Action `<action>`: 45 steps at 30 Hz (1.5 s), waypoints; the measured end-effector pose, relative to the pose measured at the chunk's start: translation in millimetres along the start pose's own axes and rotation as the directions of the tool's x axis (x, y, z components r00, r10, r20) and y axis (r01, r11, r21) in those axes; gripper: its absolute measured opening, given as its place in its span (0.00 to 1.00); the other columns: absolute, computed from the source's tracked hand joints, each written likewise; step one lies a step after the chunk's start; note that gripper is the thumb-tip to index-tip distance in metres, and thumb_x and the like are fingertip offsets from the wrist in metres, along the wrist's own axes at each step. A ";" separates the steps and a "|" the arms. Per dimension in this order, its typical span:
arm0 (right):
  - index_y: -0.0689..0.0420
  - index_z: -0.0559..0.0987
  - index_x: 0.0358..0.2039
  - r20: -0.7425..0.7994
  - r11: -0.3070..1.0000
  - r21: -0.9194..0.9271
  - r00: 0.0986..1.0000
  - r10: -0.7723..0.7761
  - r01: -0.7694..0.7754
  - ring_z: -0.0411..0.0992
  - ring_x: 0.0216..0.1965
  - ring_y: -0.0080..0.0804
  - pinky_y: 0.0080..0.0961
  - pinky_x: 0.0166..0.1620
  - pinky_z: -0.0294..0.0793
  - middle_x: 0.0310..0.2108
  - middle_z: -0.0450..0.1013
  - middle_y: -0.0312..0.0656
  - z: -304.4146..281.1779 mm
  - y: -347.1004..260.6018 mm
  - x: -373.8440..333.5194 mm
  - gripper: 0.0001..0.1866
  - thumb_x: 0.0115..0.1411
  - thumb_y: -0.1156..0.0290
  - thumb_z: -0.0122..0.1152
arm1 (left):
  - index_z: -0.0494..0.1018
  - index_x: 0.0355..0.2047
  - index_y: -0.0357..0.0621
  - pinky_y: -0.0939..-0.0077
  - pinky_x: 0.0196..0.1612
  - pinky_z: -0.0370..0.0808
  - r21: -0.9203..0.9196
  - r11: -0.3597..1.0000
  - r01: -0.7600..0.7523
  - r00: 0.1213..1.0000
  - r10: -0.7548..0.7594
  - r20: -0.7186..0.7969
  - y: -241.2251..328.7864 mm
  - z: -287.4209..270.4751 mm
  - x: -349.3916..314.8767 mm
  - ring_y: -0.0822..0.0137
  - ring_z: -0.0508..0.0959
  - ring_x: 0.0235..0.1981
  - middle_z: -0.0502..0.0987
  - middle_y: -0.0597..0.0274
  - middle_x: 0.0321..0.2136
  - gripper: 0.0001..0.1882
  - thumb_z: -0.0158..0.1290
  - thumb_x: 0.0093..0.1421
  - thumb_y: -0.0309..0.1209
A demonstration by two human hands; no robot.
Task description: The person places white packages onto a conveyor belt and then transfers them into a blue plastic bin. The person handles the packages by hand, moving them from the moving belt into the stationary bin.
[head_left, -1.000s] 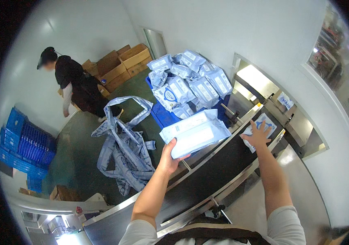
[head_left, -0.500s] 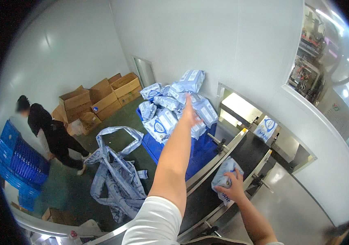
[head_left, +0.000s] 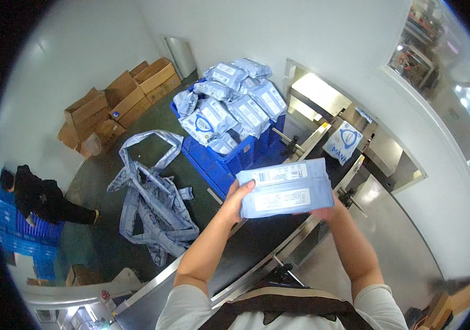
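My left hand (head_left: 237,202) grips the left end of a light-blue soft pack (head_left: 285,188), thumb on its front. At the lower right corner of that pack is my right hand (head_left: 325,210), partly hidden behind it and a little blurred. The pack is held up above a black conveyor belt (head_left: 268,226), its printed label side facing me. Farther up the belt, by the wall opening, lies another soft pack (head_left: 343,142), white and blue. Left of the conveyor, similar packs (head_left: 246,114) are heaped on a blue plastic crate (head_left: 235,162).
Crumpled printed film (head_left: 155,212) lies on the dark floor. Open cardboard boxes (head_left: 119,99) line the wall. A person in black (head_left: 45,195) bends by blue crates (head_left: 29,236) at far left. Metal guide rails (head_left: 350,171) edge the belt; a steel surface (head_left: 378,236) lies to the right.
My left hand has come back from the heap toward me, and both hands now hold a pack up. Another pack has come farther through the wall opening. The person in black has moved left and bent down.
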State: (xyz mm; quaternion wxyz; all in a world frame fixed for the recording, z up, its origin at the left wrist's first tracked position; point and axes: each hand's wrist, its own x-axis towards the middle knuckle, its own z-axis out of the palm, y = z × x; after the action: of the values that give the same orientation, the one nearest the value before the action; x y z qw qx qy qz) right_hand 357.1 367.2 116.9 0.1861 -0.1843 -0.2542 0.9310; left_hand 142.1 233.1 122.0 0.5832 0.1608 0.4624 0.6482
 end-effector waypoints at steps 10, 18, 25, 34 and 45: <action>0.31 0.56 0.60 -0.461 -0.245 -0.752 0.753 -0.470 -0.613 0.25 0.63 0.62 0.75 0.51 0.44 0.65 0.30 0.46 -50.5 -54.4 74.2 0.50 0.36 0.46 0.70 | 0.56 0.54 0.37 0.64 0.53 0.64 -0.073 0.944 -0.323 0.893 0.279 -0.352 24.0 -12.2 -16.3 0.58 0.67 0.51 0.66 0.52 0.49 0.34 0.57 0.52 0.39; 0.44 0.69 0.50 -0.307 -0.272 -0.852 0.847 -0.434 -0.448 0.24 0.62 0.64 0.73 0.48 0.53 0.65 0.28 0.49 -4.9 18.8 30.5 0.41 0.33 0.48 0.72 | 0.50 0.56 0.30 0.65 0.54 0.61 0.108 0.757 -0.644 0.489 0.517 -0.703 166.0 84.4 174.5 0.56 0.64 0.52 0.60 0.48 0.54 0.47 0.58 0.49 0.52; 0.42 0.69 0.50 -0.237 -0.360 -0.860 0.908 -0.346 -0.362 0.28 0.62 0.68 0.71 0.49 0.52 0.64 0.35 0.53 27.1 58.9 -1.5 0.38 0.36 0.47 0.70 | 0.71 0.38 0.35 0.65 0.32 0.71 0.869 0.475 -0.141 0.984 0.166 0.069 87.3 80.7 226.2 0.56 0.76 0.28 0.76 0.50 0.33 0.31 0.55 0.49 0.54; 0.47 0.67 0.49 -0.170 0.921 -0.388 0.980 -0.103 0.029 0.67 0.48 0.39 0.35 0.48 0.69 0.51 0.63 0.45 26.6 26.2 -32.3 0.24 0.53 0.57 0.59 | 0.61 0.54 0.46 0.67 0.52 0.63 0.398 0.910 0.117 0.991 -0.136 0.020 -39.6 -11.0 28.6 0.64 0.64 0.53 0.65 0.61 0.50 0.31 0.50 0.56 0.51; 0.58 0.68 0.50 -0.169 0.724 -0.678 0.930 -0.327 0.131 0.70 0.45 0.37 0.35 0.47 0.70 0.44 0.70 0.47 -22.6 -8.4 10.8 0.25 0.56 0.56 0.54 | 0.53 0.57 0.39 0.61 0.51 0.67 0.093 0.988 -0.127 0.981 0.139 -0.134 -24.0 -8.3 -39.3 0.55 0.66 0.52 0.65 0.50 0.50 0.39 0.55 0.51 0.48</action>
State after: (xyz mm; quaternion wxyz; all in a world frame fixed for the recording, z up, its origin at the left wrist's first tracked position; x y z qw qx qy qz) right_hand 359.8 387.8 100.7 0.2581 -0.3328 -0.5563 0.7164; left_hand 161.1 191.6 111.8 0.4976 0.1698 0.5172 0.6754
